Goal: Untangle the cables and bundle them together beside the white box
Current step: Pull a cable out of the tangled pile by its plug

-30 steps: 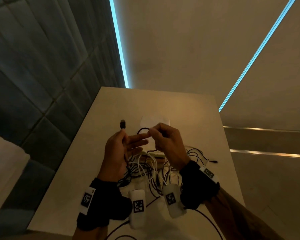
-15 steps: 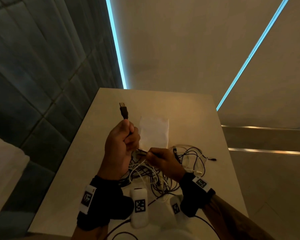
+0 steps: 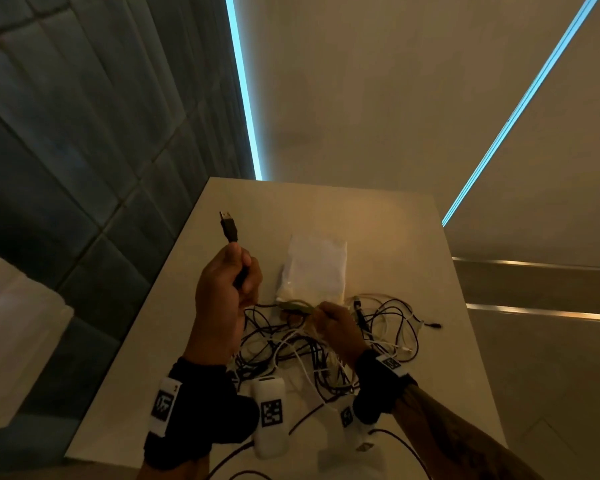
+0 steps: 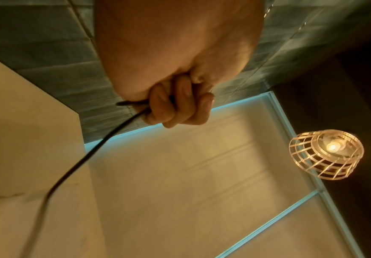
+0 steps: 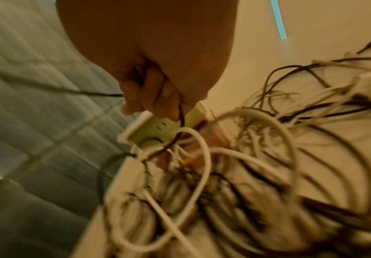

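table (image 3: 388,237): near edge cut off by frame
cable tangle (image 3: 326,344): black and white mixed, on table just in front of white box (image 3: 314,268); blurred in right wrist view, can't count strands
my left hand (image 3: 222,299): raised, fist clenched round black cable (image 4: 96,150), USB plug (image 3: 228,226) sticking up
my right hand (image 3: 336,323): down in tangle, fingers pinching a black strand; fingertips hidden in head view
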{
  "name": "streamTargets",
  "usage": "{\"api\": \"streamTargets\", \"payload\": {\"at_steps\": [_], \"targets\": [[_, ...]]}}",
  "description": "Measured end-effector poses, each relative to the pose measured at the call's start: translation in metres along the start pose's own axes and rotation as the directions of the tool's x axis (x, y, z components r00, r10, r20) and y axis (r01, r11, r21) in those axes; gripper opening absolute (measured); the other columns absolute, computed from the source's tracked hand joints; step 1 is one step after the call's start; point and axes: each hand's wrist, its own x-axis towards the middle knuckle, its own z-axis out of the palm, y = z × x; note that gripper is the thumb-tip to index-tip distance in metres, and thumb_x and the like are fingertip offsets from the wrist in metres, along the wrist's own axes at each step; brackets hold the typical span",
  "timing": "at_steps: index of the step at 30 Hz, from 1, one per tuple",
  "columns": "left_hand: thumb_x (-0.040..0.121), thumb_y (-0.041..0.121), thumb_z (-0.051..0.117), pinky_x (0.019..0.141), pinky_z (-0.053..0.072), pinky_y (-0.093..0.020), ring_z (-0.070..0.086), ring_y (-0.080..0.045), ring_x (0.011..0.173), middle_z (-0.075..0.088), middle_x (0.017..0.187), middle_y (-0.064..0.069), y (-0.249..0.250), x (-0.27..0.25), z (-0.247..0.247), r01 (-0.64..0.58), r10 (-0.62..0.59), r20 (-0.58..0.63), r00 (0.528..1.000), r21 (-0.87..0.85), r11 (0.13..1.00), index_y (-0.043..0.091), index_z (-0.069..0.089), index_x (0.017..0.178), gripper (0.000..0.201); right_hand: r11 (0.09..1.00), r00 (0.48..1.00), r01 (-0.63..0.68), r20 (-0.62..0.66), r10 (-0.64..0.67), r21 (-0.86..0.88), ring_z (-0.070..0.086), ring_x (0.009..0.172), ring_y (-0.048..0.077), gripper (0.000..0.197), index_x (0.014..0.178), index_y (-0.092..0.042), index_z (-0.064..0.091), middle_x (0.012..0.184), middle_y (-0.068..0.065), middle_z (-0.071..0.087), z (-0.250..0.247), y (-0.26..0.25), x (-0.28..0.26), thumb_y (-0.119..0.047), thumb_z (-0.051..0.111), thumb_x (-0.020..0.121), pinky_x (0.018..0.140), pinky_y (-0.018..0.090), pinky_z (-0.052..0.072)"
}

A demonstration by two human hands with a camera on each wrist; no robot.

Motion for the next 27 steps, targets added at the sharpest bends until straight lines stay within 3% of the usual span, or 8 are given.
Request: {"api": "streamTargets", "payload": {"at_steps": [2,4,8,12,14,17,20,27], "targets": [[0.104,0.022,0.030,0.039,0.018,-0.021,0.022,-0.008,0.039,0.042,0.048,0.001,-0.006,0.000,-0.001,0.034,-0.029,-0.062,0.998,0.089,0.995,0.013,0.044,0.074,0.035,0.997,0.998,0.031,-0.054,-0.027,0.068,0.048,0.054,0.012,0.027,0.069,-0.015,0.064,0.054,-0.009,0.049,-0.001,-0.038,-0.002,-0.011,0.054,0.094,0.053,0.025,0.041],[0.104,0.022,0.030,0.036,0.023,-0.018,0.026,-0.008,0.037,0.050,0.052,-0.004,-0.013,0.000,-0.002,0.098,-0.084,-0.109,0.991,0.127,0.987,0.012,0.044,0.074,0.035,0.980,0.990,0.143,-0.029,-0.140,0.136,0.039,0.047,0.007,0.021,0.077,-0.002,0.062,0.052,-0.008,0.043,0.000,-0.083,-0.011,-0.010,0.053,0.095,0.047,0.019,0.034],[0.104,0.023,0.031,0.039,0.028,-0.019,0.039,-0.013,0.042,0.068,0.065,-0.010,-0.016,0.003,-0.001,0.199,-0.188,-0.161,0.969,0.056,0.978,0.013,0.040,0.072,0.035,0.935,0.935,0.277,0.164,-0.316,0.221,0.032,0.042,0.002,0.022,0.076,0.001,0.058,0.049,-0.012,0.040,0.006,-0.139,-0.035,-0.003,0.050,0.096,0.045,0.013,0.028],[0.103,0.032,0.030,0.068,0.050,-0.036,0.065,-0.025,0.072,0.073,0.083,-0.015,-0.006,0.005,-0.001,0.261,-0.266,-0.009,0.964,-0.153,0.953,0.015,0.044,0.073,0.037,0.954,0.923,0.217,0.276,-0.269,0.205,0.036,0.043,0.003,0.027,0.069,-0.008,0.061,0.053,-0.009,0.048,0.011,-0.140,-0.050,-0.002,0.053,0.094,0.046,0.013,0.030],[0.102,0.032,0.031,0.068,0.052,-0.036,0.062,-0.023,0.064,0.067,0.073,-0.010,-0.002,0.005,0.002,0.272,-0.259,0.087,0.962,-0.264,0.925,0.015,0.045,0.073,0.036,0.965,0.927,0.165,0.303,-0.223,0.204,0.037,0.044,0.003,0.030,0.067,-0.012,0.062,0.055,-0.007,0.050,0.010,-0.132,-0.052,-0.003,0.053,0.094,0.046,0.013,0.031],[0.101,0.028,0.031,0.046,0.035,-0.024,0.034,-0.011,0.042,0.044,0.057,0.001,0.002,0.008,0.009,0.242,-0.185,0.199,0.962,-0.313,0.919,0.015,0.042,0.072,0.034,0.979,0.928,0.048,0.353,-0.118,0.200,0.043,0.044,-0.003,0.027,0.071,-0.007,0.058,0.050,-0.012,0.052,0.008,-0.116,-0.051,-0.003,0.050,0.097,0.047,0.009,0.034],[0.101,0.027,0.031,0.047,0.014,-0.027,0.020,-0.007,0.042,0.032,0.053,0.005,-0.001,0.010,0.013,0.197,-0.148,0.214,0.965,-0.228,0.953,0.014,0.041,0.071,0.034,0.983,0.937,-0.029,0.348,-0.037,0.183,0.051,0.046,-0.007,0.029,0.072,-0.009,0.057,0.049,-0.014,0.058,0.006,-0.098,-0.047,-0.001,0.047,0.098,0.049,0.005,0.038],[0.098,0.026,0.034,0.043,0.011,-0.024,0.017,-0.006,0.042,0.028,0.052,0.006,0.003,0.008,0.018,0.093,-0.071,0.135,0.988,-0.168,0.981,0.012,0.039,0.070,0.031,0.982,0.940,0.041,0.325,-0.101,0.185,0.045,0.054,-0.004,0.054,0.055,-0.028,0.060,0.054,-0.016,0.051,0.008,-0.061,-0.021,0.001,0.047,0.098,0.062,0.015,0.037]]}}
